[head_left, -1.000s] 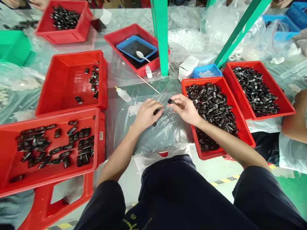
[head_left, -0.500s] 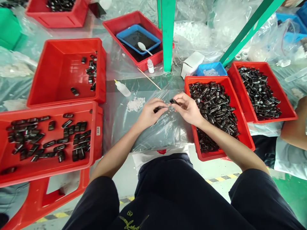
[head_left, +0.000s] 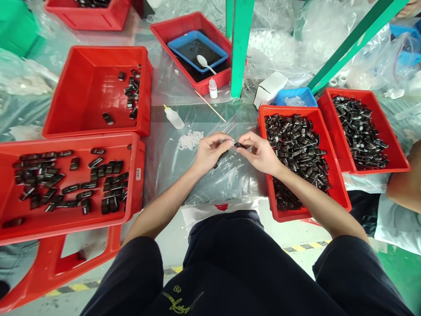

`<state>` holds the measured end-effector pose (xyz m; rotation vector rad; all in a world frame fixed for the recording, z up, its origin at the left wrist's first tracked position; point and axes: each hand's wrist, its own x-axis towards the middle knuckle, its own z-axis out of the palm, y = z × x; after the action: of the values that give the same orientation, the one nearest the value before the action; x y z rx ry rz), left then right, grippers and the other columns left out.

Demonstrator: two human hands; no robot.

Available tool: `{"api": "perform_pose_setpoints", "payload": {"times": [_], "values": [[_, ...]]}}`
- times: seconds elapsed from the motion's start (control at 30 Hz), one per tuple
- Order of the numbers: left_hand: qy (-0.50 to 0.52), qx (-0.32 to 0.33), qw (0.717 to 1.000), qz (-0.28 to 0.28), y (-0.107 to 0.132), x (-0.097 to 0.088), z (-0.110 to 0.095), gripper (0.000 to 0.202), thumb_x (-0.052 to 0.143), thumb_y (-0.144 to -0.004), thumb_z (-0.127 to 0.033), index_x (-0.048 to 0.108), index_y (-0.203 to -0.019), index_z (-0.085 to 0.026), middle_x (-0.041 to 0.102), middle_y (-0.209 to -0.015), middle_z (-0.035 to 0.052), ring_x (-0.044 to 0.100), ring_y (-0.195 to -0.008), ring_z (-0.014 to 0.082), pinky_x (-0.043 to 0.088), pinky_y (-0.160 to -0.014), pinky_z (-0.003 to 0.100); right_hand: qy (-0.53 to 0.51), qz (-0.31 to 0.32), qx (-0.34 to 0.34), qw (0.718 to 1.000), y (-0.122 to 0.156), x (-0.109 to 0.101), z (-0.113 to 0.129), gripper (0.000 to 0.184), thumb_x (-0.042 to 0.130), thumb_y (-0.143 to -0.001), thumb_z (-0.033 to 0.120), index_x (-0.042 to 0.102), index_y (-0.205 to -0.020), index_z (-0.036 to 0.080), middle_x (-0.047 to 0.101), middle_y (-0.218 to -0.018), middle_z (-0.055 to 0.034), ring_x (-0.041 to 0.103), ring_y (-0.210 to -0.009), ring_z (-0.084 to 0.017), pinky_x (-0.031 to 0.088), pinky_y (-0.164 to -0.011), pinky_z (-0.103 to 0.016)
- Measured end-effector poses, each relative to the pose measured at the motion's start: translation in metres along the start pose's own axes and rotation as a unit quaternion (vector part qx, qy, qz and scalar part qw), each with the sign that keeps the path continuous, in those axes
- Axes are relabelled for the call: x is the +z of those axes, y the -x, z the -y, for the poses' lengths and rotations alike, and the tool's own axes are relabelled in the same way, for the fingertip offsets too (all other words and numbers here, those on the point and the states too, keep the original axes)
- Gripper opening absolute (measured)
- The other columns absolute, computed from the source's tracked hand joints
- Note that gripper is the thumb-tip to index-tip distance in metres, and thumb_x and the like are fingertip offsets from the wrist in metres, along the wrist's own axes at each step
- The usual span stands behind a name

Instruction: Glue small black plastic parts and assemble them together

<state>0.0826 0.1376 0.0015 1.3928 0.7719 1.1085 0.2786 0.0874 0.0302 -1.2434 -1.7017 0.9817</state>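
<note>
My left hand (head_left: pixel 209 152) and my right hand (head_left: pixel 259 152) meet over the plastic-covered table (head_left: pixel 171 162), fingertips pinched together. Between them is a small black part (head_left: pixel 239 145), held by my right fingers. My left hand also holds black parts (head_left: pixel 221 157) under its fingers, and its thumb and forefinger pinch something tiny and pale at the black part's end. A little heap of small white pieces (head_left: pixel 190 139) lies just left of my left hand. A red bin full of black parts (head_left: pixel 297 151) stands right beside my right hand.
Red bins stand at the left: a near one with scattered black parts (head_left: pixel 70 182), a far one nearly bare (head_left: pixel 95 90). A squeeze bottle (head_left: pixel 174 117), thin stick (head_left: pixel 210 106), green post (head_left: pixel 240 48), blue tray with spoon (head_left: pixel 199 50), another full bin (head_left: pixel 360 127). Another person's arm (head_left: pixel 403 180) at right.
My hands have come closer together and now touch at the fingertips around the black part. The view has shifted so the bins sit slightly lower and further right.
</note>
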Motion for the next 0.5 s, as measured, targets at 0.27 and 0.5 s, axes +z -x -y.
{"api": "perform_pose_setpoints", "payload": {"times": [0.27, 0.5], "values": [[-0.024, 0.001, 1.0, 0.013, -0.0001, -0.0035, -0.0031, 0.045, 0.088, -0.076, -0.067, 0.083, -0.082, -0.022, 0.076, -0.082, 0.0046, 0.066, -0.075, 0.0184, 0.051, -0.07, 0.033, 0.016, 0.001, -0.007, 1.0, 0.0006, 0.0009, -0.0023, 0.025, 0.07, -0.097, 0.044, 0.06, -0.102, 0.022, 0.078, -0.096, -0.0029, 0.06, -0.068, -0.013, 0.044, -0.063, -0.027], [0.01, -0.079, 0.993, 0.084, -0.0017, -0.0087, -0.0068, 0.041, 0.092, -0.073, -0.058, 0.083, -0.083, -0.02, 0.077, -0.082, 0.0045, 0.067, -0.072, 0.0176, 0.055, -0.07, 0.032, 0.045, 0.009, -0.019, 0.999, 0.0021, 0.0006, -0.001, 0.015, 0.069, -0.096, 0.035, 0.06, -0.099, 0.023, 0.08, -0.095, -0.003, 0.071, -0.081, -0.02, 0.048, -0.072, -0.031]]}}
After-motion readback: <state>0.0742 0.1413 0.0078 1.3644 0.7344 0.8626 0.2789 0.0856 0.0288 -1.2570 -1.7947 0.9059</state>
